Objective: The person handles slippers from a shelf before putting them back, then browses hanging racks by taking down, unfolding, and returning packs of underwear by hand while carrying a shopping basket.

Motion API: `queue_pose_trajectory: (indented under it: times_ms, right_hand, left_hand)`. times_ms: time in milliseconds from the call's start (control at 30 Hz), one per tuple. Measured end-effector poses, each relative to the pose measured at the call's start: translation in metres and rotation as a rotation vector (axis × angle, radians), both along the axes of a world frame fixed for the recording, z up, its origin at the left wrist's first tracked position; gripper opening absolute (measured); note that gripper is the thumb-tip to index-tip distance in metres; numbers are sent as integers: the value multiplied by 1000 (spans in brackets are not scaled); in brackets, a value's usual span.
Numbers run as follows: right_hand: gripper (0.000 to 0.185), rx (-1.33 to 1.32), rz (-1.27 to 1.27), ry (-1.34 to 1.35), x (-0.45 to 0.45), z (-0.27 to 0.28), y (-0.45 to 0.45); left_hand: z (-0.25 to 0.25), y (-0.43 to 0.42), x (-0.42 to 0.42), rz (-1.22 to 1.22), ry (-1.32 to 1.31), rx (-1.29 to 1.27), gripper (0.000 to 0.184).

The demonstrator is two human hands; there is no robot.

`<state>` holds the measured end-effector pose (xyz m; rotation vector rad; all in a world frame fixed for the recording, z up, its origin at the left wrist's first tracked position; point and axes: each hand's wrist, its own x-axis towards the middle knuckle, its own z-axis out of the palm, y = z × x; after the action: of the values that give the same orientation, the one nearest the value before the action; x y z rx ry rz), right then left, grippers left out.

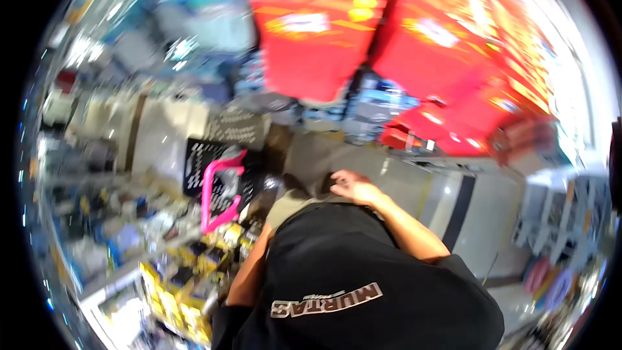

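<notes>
My right hand (355, 188) hangs in front of my black shirt (324, 266), over the floor. Its fingers are loosely bent and a little apart, with nothing seen between them; motion blur softens them. Of my left arm (249, 272) only the forearm shows, running up beside the shirt. The left hand itself is hidden. Closest to that arm is a bright pink handle-shaped frame (207, 198), which stands against a black perforated basket or crate (194, 167). Whether my left hand touches either one cannot be seen.
Tall stacks of red packages (311, 58) stand ahead, with blue-grey packs (379, 113) below them. Small goods in yellow packaging (172, 291) fill a display at the lower left. A pale rack (557, 220) is on the right. Grey floor (324, 159) lies between.
</notes>
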<state>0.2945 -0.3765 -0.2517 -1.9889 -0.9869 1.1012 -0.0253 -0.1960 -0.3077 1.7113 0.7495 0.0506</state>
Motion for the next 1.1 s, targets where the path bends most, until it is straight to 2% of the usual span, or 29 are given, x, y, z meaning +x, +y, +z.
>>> queue_pose_trajectory:
  times_ms: [67, 167, 333, 467, 533, 567, 633, 700, 767, 833, 900, 933, 967, 1000, 1033, 1067, 1100]
  right_hand:
    - [46, -82, -84, 121, 1, 2, 5]
    - [44, -65, -41, 44, 5, 18, 9]
    - [47, -104, -10, 57, 6, 9, 10]
    - [50, -144, 13, 87, 6, 7, 5]
    - [50, -157, 38, 56, 8, 8, 8]
    - [51, -165, 52, 40, 9, 8, 9]
    - [50, -131, 70, 23, 12, 3, 13]
    - [50, -91, 80, 9, 15, 3, 19]
    - [50, -94, 85, -10, 13, 5, 27]
    - [49, -84, 100, -10, 9, 7, 32]
    - [47, -50, 126, 7, 6, 5, 38]
    - [47, -51, 141, 9, 2, 13, 44]
    - [47, -52, 155, 39, 0, 23, 48]
    - [47, -44, 163, 25, -3, 8, 47]
    - [47, -35, 171, 8, -6, 4, 50]
    - [48, -22, 194, 3, -8, 27, 55]
    - [48, -27, 207, 3, -3, 16, 53]
  left_hand:
    - [-9, -6, 12, -5, -19, 55, 42]
    - [-25, -11, 18, 23, -58, 71, 41]
    - [-46, -20, 5, 78, -135, 50, 38]
    - [-67, -23, -29, 128, -308, 35, 36]
    - [-62, -16, -49, 96, -252, 47, 35]
    - [-54, -6, -57, 29, -11, 45, 29]
    - [-7, 14, -62, -160, 472, 46, 23]
    - [59, 22, -38, 324, 97, -33, 24]
    - [151, 35, 11, 544, -19, -119, 20]
    - [235, 34, 54, 491, -294, 46, 16]
    - [310, 35, 84, 219, -678, 164, 15]
    - [345, 33, 103, 137, -948, 198, 23]
    - [369, 29, 123, 53, -1303, 120, 29]
    - [391, 15, 144, 62, -1632, 25, 41]
    - [409, 16, 146, -50, -1663, 45, 43]
    - [426, 17, 148, -168, -1691, 69, 44]
    - [442, 20, 150, -291, -1714, 100, 46]
